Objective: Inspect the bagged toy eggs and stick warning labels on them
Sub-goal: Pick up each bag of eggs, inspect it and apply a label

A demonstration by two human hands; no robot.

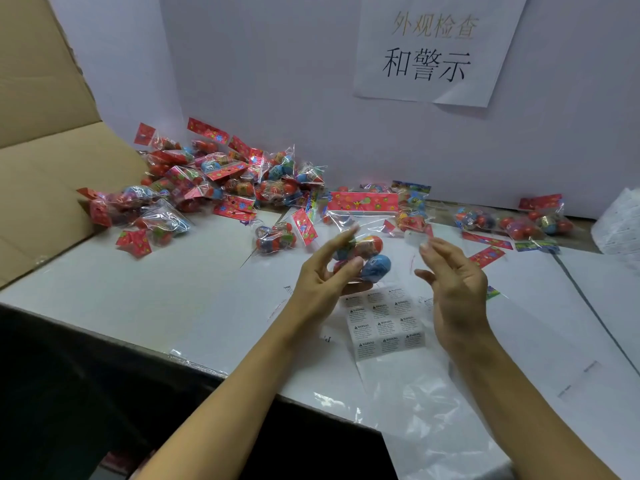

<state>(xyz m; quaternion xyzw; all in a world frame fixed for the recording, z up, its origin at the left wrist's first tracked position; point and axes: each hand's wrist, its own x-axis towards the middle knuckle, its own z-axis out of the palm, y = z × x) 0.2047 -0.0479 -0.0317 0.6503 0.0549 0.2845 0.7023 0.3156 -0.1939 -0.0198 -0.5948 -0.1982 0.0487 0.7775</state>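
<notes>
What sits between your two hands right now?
In the head view, the bagged eggs held by the left hand; the right hand is just clear of it.

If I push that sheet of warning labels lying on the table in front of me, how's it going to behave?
The warning label sheet looks thin and flat, so it probably slides easily on the smooth white table. Picked up by one edge it would likely droop. It rests on glossy clear film, which may shift with it.
</notes>
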